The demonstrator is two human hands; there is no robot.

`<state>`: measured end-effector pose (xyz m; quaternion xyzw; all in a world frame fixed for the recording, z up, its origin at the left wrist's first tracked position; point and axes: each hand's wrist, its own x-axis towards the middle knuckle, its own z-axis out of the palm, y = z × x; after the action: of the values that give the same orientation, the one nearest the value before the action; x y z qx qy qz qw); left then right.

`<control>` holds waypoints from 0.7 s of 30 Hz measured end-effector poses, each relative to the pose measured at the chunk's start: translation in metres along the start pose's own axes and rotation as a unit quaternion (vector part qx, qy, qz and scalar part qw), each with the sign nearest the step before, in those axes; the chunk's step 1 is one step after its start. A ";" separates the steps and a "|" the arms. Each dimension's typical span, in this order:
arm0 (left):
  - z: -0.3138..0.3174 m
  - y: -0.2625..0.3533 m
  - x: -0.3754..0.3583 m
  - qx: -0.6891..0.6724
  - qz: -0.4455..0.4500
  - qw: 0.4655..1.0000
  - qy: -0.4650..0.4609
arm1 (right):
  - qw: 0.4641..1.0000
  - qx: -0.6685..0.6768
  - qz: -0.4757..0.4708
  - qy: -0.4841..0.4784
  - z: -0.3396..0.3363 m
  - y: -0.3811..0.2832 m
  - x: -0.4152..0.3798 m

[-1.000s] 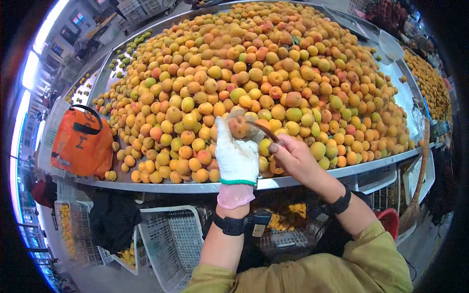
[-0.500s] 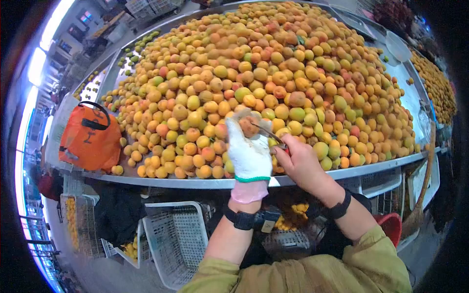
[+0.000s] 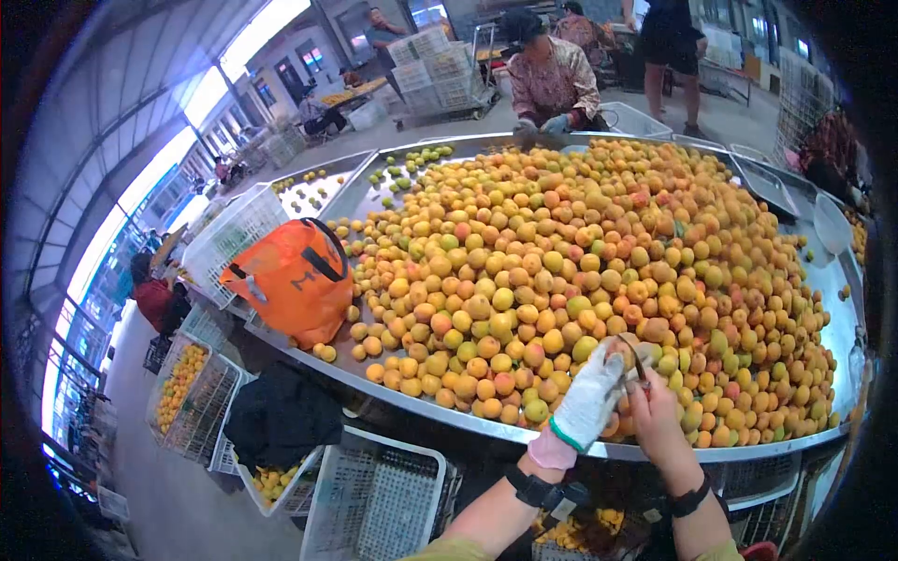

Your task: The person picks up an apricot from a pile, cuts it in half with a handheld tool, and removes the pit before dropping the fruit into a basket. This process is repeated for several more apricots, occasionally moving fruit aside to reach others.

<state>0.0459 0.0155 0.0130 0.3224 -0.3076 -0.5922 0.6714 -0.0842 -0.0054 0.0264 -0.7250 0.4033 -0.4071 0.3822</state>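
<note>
My left hand [image 3: 589, 397], in a white glove with a green cuff, is closed around an apricot [image 3: 616, 350] at the near edge of the fruit heap. Bare and closed, my right hand [image 3: 659, 419] grips a small knife [image 3: 635, 353]. Its thin dark blade lies against or just beside the fruit; the exact contact is too small to tell. Around both hands spreads a large pile of apricots [image 3: 524, 280], mostly yellow-orange with some green ones, on a metal table [image 3: 449, 418].
An orange bag [image 3: 297, 290] stands at the table's left corner. Below the near edge are a white plastic crate [image 3: 374, 496], crates with fruit, and a dark cloth [image 3: 281, 416]. Across the table a gloved co-worker [image 3: 552, 79] sits. A clear scoop-like container [image 3: 832, 224] lies far right.
The view has tilted up and swung left, bringing the co-worker and hall into sight. Both hands appear lower and further right in view, still holding the apricot and knife.
</note>
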 end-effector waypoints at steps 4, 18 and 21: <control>-0.025 0.005 0.014 0.185 -0.030 0.981 -0.048 | 0.986 -0.059 0.090 -0.125 -0.020 0.000 0.007; -0.012 0.011 0.008 0.154 -0.050 0.987 0.018 | 0.985 -0.068 0.029 -0.159 -0.037 0.006 0.012; -0.011 -0.003 0.005 0.142 0.022 0.989 0.034 | 0.985 -0.059 0.081 -0.139 -0.025 0.004 0.005</control>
<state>0.0534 0.0108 0.0044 0.4277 -0.3725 -0.5159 0.6420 -0.1056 -0.0170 0.0339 -0.7603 0.4274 -0.2458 0.4229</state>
